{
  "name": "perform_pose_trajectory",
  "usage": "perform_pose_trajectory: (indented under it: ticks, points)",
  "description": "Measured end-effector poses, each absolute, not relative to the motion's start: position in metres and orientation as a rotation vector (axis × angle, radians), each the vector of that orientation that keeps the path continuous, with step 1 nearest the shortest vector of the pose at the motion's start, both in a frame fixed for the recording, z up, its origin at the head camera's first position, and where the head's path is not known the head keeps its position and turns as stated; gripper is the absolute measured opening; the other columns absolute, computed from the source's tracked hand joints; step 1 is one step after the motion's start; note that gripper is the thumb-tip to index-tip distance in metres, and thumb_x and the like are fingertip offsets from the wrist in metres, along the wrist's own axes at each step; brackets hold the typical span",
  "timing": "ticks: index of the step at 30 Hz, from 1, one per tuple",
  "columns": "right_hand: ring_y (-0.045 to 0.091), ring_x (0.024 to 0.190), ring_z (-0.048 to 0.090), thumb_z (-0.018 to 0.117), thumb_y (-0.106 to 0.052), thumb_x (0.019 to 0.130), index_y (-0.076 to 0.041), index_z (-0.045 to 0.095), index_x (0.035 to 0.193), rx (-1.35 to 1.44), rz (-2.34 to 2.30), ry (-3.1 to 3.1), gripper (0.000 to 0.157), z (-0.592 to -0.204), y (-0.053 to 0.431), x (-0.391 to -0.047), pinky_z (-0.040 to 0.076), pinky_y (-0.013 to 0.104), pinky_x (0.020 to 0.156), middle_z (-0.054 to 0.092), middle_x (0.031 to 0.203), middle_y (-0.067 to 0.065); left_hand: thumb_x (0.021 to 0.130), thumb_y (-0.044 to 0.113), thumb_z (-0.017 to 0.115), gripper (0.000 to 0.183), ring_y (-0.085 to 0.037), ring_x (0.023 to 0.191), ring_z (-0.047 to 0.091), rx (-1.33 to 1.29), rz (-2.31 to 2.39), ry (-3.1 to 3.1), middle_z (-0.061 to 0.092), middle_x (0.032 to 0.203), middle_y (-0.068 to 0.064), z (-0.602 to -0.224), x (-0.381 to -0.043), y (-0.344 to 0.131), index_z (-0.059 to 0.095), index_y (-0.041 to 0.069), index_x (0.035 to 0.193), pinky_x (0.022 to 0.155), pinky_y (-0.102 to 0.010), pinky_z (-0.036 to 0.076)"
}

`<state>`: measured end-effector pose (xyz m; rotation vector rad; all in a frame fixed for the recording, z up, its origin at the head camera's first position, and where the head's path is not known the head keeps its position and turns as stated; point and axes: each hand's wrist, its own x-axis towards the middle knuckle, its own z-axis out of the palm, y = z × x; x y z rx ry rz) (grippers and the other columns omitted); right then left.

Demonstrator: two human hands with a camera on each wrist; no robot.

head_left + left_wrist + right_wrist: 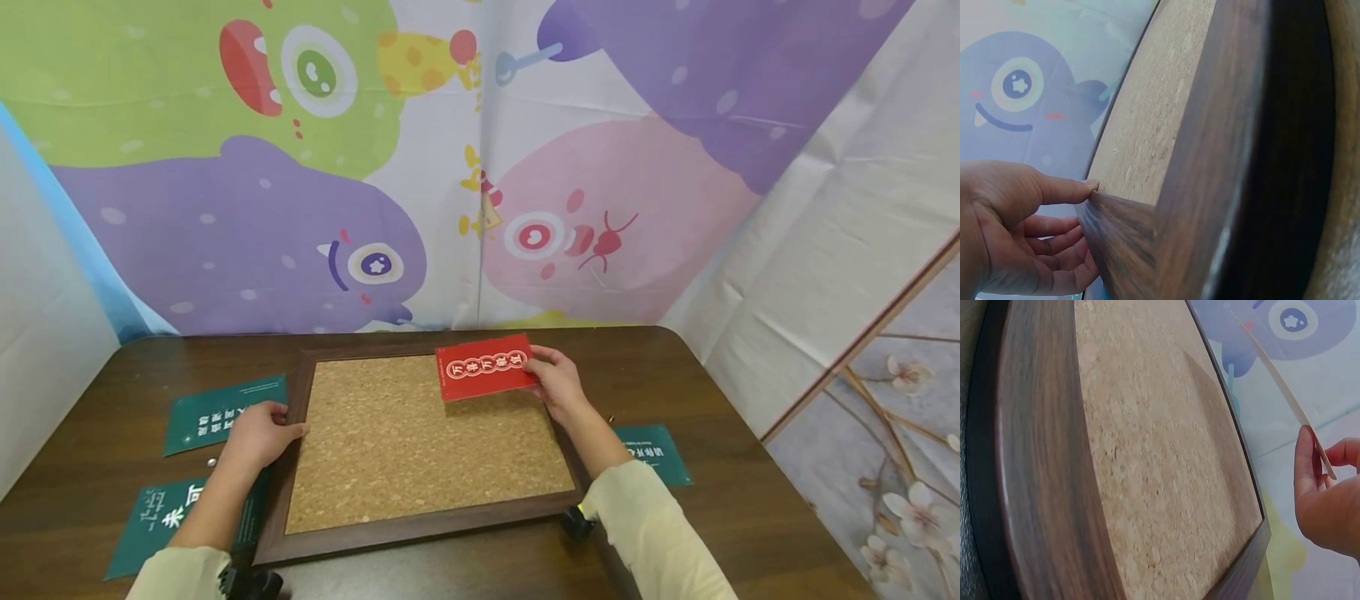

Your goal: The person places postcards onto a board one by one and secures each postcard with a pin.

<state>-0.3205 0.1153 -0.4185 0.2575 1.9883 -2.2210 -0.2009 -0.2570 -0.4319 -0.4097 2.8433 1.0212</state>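
1. Nearest, a brown table (427, 571) carries a framed cork board (420, 454).
2. Left of the board, beside the left forearm, lies a green card (146, 529) with white lettering.
3. Right of the board, partly behind the right sleeve (648, 517), lies another green card (660, 457).
4. The left hand (258, 435) grips the board's left edge, thumb on top, fingers curled at the outer side.
5. The right hand (561, 385) pinches the red card (483, 367) by its right end, holding it above the board's far part.
6. Behind hangs a cartoon cloth (262, 225).
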Motion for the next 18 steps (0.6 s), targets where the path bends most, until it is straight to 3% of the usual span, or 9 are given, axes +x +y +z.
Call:
perform_pose_trajectory:
  ticks: [18]
  points:
    - [0.009,0.066,0.065,0.051,0.003,0.087,-0.003,0.046,0.131,0.272,-2.158,2.01,0.045,-0.4207,0.1064,-0.3171,0.055,0.025,0.062,0.052,0.125,0.024,0.089,0.019,0.06,0.053,-0.047,0.102,0.053,-0.41,1.027,2.834,0.053,0.114,-0.036,-0.433,-0.2018,-0.2578,0.045,-0.018,0.123,0.082,-0.053,0.047]
